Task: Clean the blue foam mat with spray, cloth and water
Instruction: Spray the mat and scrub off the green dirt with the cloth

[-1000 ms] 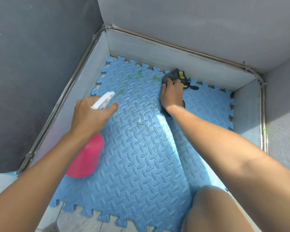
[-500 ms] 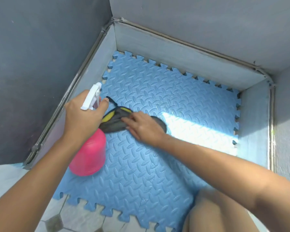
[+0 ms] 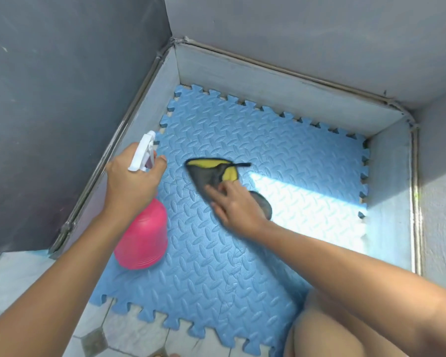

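Observation:
The blue foam mat point(image 3: 242, 266) with a puzzle edge lies flat in a walled corner. My left hand point(image 3: 130, 181) grips the neck of a pink spray bottle point(image 3: 142, 240) with a white trigger head point(image 3: 143, 153), held above the mat's left side. My right hand point(image 3: 233, 202) presses flat, fingers straight, on a grey and yellow cloth point(image 3: 211, 173) in the mat's middle. Part of the cloth shows behind my wrist.
Low grey walls point(image 3: 268, 81) enclose the mat at the back, left and right. Dark walls rise behind them. Tiled floor point(image 3: 129, 331) lies in front of the mat. My bare knee point(image 3: 345, 331) is at the lower right. A sunlit strip crosses the mat's right side.
My right hand swept the cloth from the far back edge of the mat to its left side, then to its middle. The left hand and bottle stayed about where they were.

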A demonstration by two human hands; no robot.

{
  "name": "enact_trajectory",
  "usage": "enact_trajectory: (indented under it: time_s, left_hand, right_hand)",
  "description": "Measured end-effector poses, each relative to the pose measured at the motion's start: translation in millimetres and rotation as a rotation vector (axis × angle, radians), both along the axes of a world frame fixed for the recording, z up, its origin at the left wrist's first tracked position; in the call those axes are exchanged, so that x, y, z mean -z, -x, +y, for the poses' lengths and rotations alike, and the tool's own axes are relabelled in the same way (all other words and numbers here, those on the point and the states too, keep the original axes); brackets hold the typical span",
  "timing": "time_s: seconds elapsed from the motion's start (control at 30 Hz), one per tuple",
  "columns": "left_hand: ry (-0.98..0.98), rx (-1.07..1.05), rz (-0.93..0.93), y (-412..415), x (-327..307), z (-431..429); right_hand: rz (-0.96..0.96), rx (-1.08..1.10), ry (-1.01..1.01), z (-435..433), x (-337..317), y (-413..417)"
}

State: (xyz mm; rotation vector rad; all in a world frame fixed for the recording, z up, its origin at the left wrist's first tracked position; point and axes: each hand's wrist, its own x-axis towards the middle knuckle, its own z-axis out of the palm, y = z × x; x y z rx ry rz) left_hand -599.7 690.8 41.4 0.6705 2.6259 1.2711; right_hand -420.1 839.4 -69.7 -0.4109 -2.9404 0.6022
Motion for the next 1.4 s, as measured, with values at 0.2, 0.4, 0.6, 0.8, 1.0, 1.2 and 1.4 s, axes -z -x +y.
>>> enact_trajectory:
  time_s: [0.2,0.4,0.6,0.8,1.0,1.2,1.4]
  left_hand:
    - [0.052,-0.096,0.016,13,-1,-8]
    - [-0.026,-0.192,-0.003,22,1,-23]
    - [-0.059,-0.171,-0.021,24,7,-27]
    - [-0.056,-0.107,-0.019,25,11,-15]
    - [-0.079,-0.074,-0.011,25,15,-12]
    - [-0.06,0.009,0.079,14,13,-3]
    - [-0.059,0.05,0.132,-1,9,-6]
  right_hand:
    - [0.134,-0.578,-0.047,-19,24,46]
    - [0.14,-0.414,-0.046,43,16,148]
    - [0.083,0.421,-0.001,137,15,185]
    - [0.123,0.443,-0.104,168,25,109]
    - [0.043,0.904,-0.145,222,26,-22]
    - [0.093,1.032,-0.059,201,25,-2]
    - [0.148,0.585,0.0,104,14,136]
